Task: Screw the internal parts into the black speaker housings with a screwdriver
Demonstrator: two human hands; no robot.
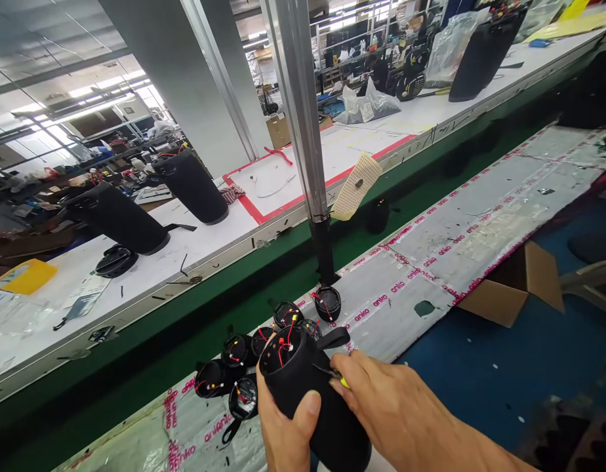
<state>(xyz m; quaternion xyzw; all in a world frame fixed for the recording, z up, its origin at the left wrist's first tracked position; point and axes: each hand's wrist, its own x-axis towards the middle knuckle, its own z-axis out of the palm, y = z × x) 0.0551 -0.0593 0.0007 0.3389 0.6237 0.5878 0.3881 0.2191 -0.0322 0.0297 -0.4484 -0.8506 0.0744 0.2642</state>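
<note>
A black fabric-covered cylindrical speaker body [315, 393] is held tilted in my left hand [286, 419], thumb across its front. Red wires with small connectors show inside its open top, and a black strap loop [334, 338] sticks out near the rim. My right hand [382, 393] is closed around a small tool with a yellow-green part [343, 381]. Its thin dark tip touches the speaker's side just below the strap; the tool's exact kind is mostly hidden by my fingers. Several black round speaker parts with red wires [244, 396] lie on the bench beyond my left hand.
A metal post [303, 118] rises behind the work. The covered bench [411, 262] runs diagonally, with a green conveyor strip [185, 311] behind it. Larger black speaker bodies [192, 187] stand on the white table [219, 252]. An open cardboard box [500, 303] sits at right.
</note>
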